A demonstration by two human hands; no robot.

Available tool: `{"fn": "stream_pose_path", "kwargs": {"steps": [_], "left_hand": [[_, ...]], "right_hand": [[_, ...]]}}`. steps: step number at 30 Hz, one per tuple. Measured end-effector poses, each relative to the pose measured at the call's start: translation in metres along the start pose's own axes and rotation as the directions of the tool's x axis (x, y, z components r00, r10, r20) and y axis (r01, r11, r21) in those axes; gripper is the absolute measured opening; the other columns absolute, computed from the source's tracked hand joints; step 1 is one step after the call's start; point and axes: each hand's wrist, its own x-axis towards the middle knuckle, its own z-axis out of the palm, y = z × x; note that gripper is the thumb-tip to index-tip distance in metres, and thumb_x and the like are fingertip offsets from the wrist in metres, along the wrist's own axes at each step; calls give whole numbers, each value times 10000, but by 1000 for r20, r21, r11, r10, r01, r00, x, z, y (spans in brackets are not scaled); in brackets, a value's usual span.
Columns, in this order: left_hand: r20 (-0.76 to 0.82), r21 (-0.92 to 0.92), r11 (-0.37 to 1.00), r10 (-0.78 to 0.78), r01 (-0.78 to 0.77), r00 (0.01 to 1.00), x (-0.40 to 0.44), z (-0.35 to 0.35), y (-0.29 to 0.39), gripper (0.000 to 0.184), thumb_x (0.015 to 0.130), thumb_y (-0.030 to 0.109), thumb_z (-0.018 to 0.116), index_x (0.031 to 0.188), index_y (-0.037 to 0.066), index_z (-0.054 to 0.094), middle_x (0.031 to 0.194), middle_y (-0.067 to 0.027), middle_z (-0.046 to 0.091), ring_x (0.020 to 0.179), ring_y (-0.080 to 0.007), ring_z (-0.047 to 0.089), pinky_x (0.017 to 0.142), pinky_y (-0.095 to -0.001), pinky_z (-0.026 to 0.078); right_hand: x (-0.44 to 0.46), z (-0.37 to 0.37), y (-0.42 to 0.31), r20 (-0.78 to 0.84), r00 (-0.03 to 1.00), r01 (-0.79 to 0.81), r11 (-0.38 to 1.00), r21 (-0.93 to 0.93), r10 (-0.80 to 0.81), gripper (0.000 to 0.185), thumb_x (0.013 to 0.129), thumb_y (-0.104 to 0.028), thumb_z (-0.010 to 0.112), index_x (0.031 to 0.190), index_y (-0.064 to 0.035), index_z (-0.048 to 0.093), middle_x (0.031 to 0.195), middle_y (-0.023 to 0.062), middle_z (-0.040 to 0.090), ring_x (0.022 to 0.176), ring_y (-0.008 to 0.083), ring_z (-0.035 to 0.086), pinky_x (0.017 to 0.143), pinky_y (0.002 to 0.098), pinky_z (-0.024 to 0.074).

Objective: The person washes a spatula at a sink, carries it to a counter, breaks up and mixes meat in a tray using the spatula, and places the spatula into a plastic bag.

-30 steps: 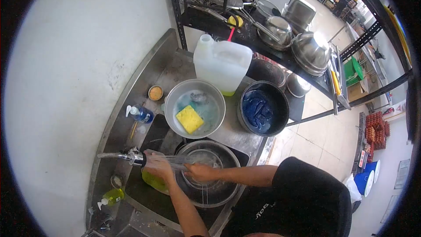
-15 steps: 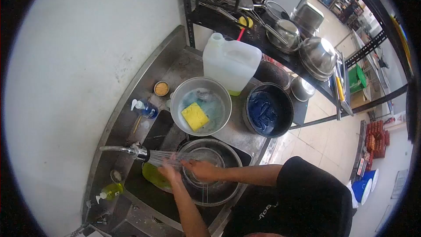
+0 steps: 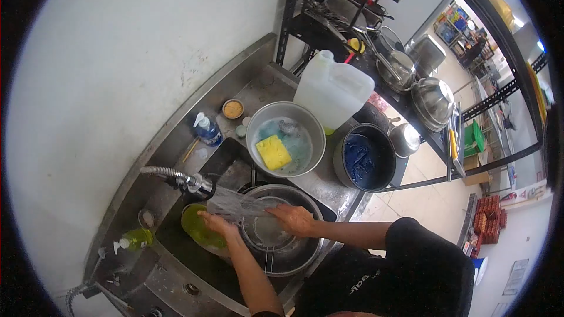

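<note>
Metal bowl [image 3: 308,252], head view: one, round, without a long axis, set in the sink [image 3: 182,264] close to the edge where the person stands. We record a smaller round piece inside it, apparently a strainer [image 3: 261,236], with two thin parallel wires reaching to the bowl's rim on the person's side.

Hands, two. Right hand [image 3: 295,220]: nearer of the pair, directly above the bowl, fingers forward and slightly bent. Left hand [image 3: 218,225]: over the bowl's left side, just beside or on a yellow-green vessel [image 3: 197,229], fingers curled. Water [image 3: 235,199] from the spray head [image 3: 202,188] runs slantwise between them and blurs the gap; we cannot tell whether either hand grips anything.

Bench [image 3: 247,91]: steel, wet, its raised back edge along the white wall [image 3: 147,82]. Next to the sink's right edge we enter a pot [image 3: 317,135] with suds and a yellow sponge [image 3: 274,152]; by the bench's outer edge, a dark pot [image 3: 343,176] with blue contents; behind both, a white jug [image 3: 335,88]. Along the back edge: a blue pump bottle [image 3: 208,132], a yellow-green pump bottle [image 3: 138,239].

Room: black shelf [image 3: 305,29] bearing metal bowls [image 3: 432,100]; pale tiled floor [image 3: 376,205] beyond.
</note>
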Motion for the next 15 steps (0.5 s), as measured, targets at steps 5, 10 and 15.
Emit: {"fn": "stream_pose_path", "kwargs": {"steps": [5, 10, 15], "left_hand": [[614, -264, 889, -145, 375, 776, -39, -7, -18, 901, 906, 740, 381, 1529, 111, 213, 1575, -167, 183, 1444, -338, 208, 1142, -578, 212], [494, -420, 867, -29, 268, 869, -35, -33, 14, 431, 994, 483, 503, 1168, 89, 497, 1018, -85, 562, 1015, -262, 556, 963, -459, 424], [342, -468, 881, 110, 68, 933, -48, -74, 61, 345, 1004, 415, 521, 1104, 85, 509, 716, 3, 415, 653, -135, 449, 680, -334, 427]], "right_hand": [[52, 21, -27, -185, 979, 105, 989, 100, -85, 442, 920, -151, 547, 1355, -86, 501, 1117, 206, 632, 954, 400, 639, 801, 488, 531], [144, 81, -9, -159, 985, 89, 991, 104, -72, 325, 968, -276, 489, 1198, -56, 556, 1062, 214, 656, 913, 417, 647, 766, 485, 529], [250, 135, 28, -60, 997, -2, 758, 653, 54, 355, 965, -368, 528, 1091, -41, 583, 907, 121, 664, 773, 248, 671, 644, 383, 545]]}}
